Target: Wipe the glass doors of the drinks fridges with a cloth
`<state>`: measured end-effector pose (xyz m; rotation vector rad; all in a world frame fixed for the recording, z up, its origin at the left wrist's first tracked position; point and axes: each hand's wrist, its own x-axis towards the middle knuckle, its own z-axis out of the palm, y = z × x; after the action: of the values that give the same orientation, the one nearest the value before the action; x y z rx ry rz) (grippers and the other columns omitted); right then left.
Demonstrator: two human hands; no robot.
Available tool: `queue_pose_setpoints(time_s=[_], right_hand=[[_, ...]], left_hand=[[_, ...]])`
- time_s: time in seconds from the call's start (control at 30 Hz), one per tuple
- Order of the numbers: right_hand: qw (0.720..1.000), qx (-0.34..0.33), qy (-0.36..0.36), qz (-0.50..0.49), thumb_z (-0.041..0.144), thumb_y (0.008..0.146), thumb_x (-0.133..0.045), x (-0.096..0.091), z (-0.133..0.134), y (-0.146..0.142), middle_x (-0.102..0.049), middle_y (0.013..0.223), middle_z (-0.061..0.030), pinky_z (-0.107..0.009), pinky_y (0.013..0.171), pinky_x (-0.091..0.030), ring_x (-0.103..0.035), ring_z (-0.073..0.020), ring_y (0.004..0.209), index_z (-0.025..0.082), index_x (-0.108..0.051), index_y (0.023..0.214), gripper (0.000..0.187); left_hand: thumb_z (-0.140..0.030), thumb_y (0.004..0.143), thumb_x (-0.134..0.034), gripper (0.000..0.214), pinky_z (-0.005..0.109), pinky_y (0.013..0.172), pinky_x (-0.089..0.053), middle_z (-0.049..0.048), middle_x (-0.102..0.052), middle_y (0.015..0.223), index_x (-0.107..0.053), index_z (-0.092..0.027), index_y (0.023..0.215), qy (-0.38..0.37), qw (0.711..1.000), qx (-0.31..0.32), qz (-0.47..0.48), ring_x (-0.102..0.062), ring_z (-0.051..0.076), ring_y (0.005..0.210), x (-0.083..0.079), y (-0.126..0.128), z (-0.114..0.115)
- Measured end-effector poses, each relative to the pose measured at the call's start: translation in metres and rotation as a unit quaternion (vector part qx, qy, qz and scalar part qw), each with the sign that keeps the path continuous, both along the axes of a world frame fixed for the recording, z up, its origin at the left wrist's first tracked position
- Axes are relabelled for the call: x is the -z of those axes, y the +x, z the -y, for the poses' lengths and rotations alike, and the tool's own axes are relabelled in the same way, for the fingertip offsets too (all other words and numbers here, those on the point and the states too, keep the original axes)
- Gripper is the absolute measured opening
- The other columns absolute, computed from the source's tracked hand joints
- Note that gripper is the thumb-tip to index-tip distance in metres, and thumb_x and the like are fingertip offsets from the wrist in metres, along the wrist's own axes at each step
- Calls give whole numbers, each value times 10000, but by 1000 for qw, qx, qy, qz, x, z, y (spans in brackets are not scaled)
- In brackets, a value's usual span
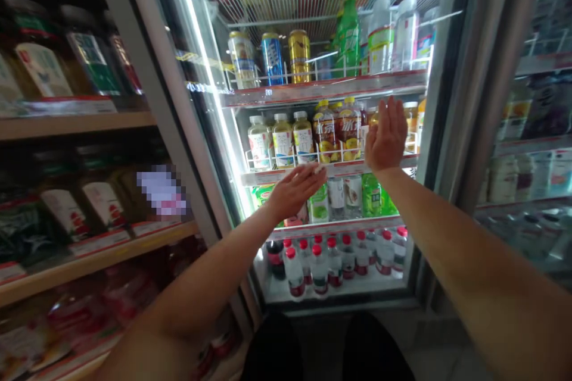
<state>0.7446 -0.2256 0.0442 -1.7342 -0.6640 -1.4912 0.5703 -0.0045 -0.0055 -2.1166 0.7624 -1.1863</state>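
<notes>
A lit drinks fridge stands in front of me, its shelves full of bottles and cans. My left hand reaches toward the third shelf, fingers stretched out flat, holding nothing, nearest the green-labelled bottles. My right hand is raised with its fingers straight up and together, back toward me, in front of the tea bottles on the second shelf. It holds nothing. Whether either palm touches a glass door or a shelf I cannot tell.
Cans and a green bottle stand on the top shelf, red-capped water bottles at the bottom. A wooden shelf unit with jars and packets stands on the left. Another glass-door cooler is on the right.
</notes>
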Motion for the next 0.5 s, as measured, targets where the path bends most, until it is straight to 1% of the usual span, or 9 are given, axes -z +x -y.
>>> queue_pose_setpoints(time_s=[0.13,0.2,0.23,0.27,0.33,0.37,0.4,0.43,0.5], right_hand=[[1000,5,-10,-11,222,963,-323,0,1,1,-355,1651,-142,-577,1279,-264,-215,-307,1589,118,-375,1603,651],[1000,8,-11,-11,226,964,-320,0,1,2,-348,1656,-131,-588,1275,-265,-214,-304,1590,134,-358,1612,656],[1000,8,-10,-8,226,965,-315,0,1,3,-349,1656,-130,-591,1273,-266,-216,-301,1590,138,-354,1613,656],[1000,8,-8,-4,227,967,-309,0,1,3,-354,1653,-131,-591,1271,-267,-219,-298,1589,138,-356,1612,653],[1000,9,-4,6,232,971,-298,1,1,4,-367,1645,-136,-584,1270,-273,-226,-295,1587,126,-368,1603,644],[1000,10,-2,10,238,974,-293,1,1,4,-373,1642,-137,-577,1271,-277,-231,-293,1586,120,-374,1598,641],[1000,12,-2,14,244,977,-289,1,1,4,-377,1640,-136,-569,1272,-281,-234,-291,1585,118,-378,1596,638],[1000,13,-2,16,249,978,-286,2,1,4,-380,1638,-132,-563,1273,-283,-236,-289,1585,120,-380,1594,636],[1000,13,-2,16,250,975,-290,2,1,3,-381,1638,-130,-562,1276,-279,-238,-289,1585,125,-381,1593,638]], left_hand=[[-43,1012,-423,586,493,1309,-248,88,-443,1601,-405,-157,1586,-118,990,-31,74,-218,256,1575,-27,7,3],[-55,1015,-431,586,517,1308,-243,96,-431,1607,-402,-162,1590,-164,981,-46,96,-198,272,1580,-26,10,7],[-53,1012,-435,582,518,1307,-247,95,-431,1608,-416,-165,1583,-164,981,-49,92,-198,272,1580,-20,10,8],[-47,1006,-436,579,506,1307,-253,90,-431,1608,-431,-169,1572,-143,986,-48,73,-206,263,1578,-12,10,9],[-34,993,-435,582,466,1308,-262,65,-434,1609,-454,-187,1554,-60,997,-36,10,-241,229,1569,1,7,9],[-36,992,-435,582,446,1309,-262,50,-433,1610,-455,-198,1551,-19,999,-32,-20,-258,212,1564,4,6,8],[-43,996,-433,582,435,1311,-256,38,-426,1615,-448,-206,1555,7,999,-34,-38,-268,202,1560,2,5,7],[-46,1000,-425,585,436,1315,-246,30,-418,1620,-436,-209,1562,12,998,-42,-39,-267,199,1560,-3,4,6],[-42,1011,-398,588,456,1320,-226,32,-414,1623,-417,-203,1576,-39,997,-66,9,-251,213,1566,-21,5,5]])
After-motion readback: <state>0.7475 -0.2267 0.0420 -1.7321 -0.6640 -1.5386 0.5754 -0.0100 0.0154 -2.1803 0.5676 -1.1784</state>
